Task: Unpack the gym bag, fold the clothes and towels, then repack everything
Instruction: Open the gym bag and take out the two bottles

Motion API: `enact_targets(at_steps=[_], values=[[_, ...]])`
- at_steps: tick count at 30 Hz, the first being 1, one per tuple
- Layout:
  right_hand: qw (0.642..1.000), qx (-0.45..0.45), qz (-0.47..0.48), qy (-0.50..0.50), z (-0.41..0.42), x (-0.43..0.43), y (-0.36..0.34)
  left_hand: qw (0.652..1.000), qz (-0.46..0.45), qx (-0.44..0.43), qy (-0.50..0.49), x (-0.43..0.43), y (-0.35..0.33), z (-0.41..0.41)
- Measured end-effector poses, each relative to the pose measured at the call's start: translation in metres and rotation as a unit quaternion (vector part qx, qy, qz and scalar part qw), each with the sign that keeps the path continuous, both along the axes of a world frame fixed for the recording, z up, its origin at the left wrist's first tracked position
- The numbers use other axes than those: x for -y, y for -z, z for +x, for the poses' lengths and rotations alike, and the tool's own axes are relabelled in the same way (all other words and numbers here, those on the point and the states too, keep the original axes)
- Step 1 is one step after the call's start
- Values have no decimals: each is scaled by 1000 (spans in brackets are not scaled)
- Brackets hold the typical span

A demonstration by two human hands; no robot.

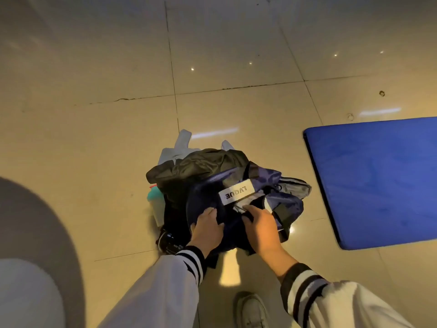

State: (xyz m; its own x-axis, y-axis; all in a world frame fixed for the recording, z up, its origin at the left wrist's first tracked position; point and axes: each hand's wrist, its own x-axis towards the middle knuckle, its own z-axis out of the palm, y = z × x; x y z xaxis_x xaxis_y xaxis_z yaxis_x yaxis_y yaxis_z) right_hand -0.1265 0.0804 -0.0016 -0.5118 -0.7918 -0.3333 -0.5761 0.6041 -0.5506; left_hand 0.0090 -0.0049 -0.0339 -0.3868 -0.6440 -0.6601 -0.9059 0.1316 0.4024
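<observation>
floor (94,143), bag (287,204) under right hand (261,227)

One marking reads with certainty. A pale rectangular patch (235,191) on the upper face of the navy gym bag (203,192) bears dark block capitals, "LVGUE". Seen from the head camera, the word stands upside down. Just beside the bag's near left corner, a black item (169,242) carries small white lettering, possibly "BLACK", too small to confirm.

Glossy beige tiled floor (106,67) with dark grout lines; a blue mat (378,181) lies at right.
</observation>
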Motion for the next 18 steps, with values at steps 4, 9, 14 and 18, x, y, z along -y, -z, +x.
enact_targets(at_steps=[4,9,14,18], values=[[998,-22,-42,-29,8,26,-113,996,-64,-62,-31,13,-117,10],[996,14,-53,-70,28,46,-268,985,-89,-87,-121,30,-278,45],[990,33,-102,-89,85,66,-424,955,-168,-153,-188,40,-434,101],[976,26,-175,-130,146,90,-542,941,-220,-148,-211,51,-545,165]])
